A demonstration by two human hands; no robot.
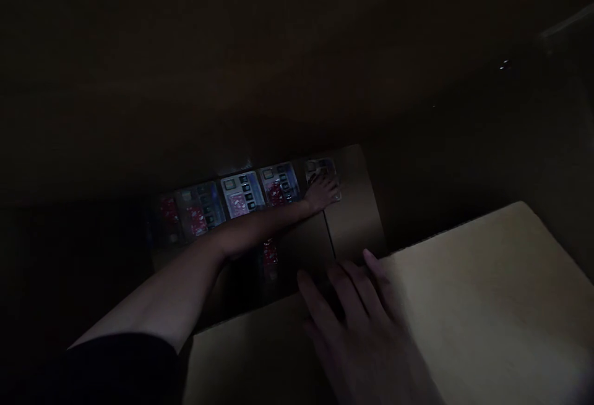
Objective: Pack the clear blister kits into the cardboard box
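Note:
Deep in a dark cardboard box, my left hand [322, 193] lies with spread fingers on a clear plastic package [335, 173], covering part of it. To its left, similar packages stand in a row: one with red contents [275, 191], one with pink contents [238, 204] and another, dimmer one [197, 216]. Each shows small dark squares, but I cannot make out what they are. Nearer to me, my right hand [362, 324] is open, its fingers apart over the edge of a cardboard flap [477, 281].
A flat cardboard sheet [357, 219] lies beside and below my left hand. More red contents [270, 253] show under my left forearm. The large box's wall [278, 83] rises behind, mostly in shadow. The near flap crosses the lower right.

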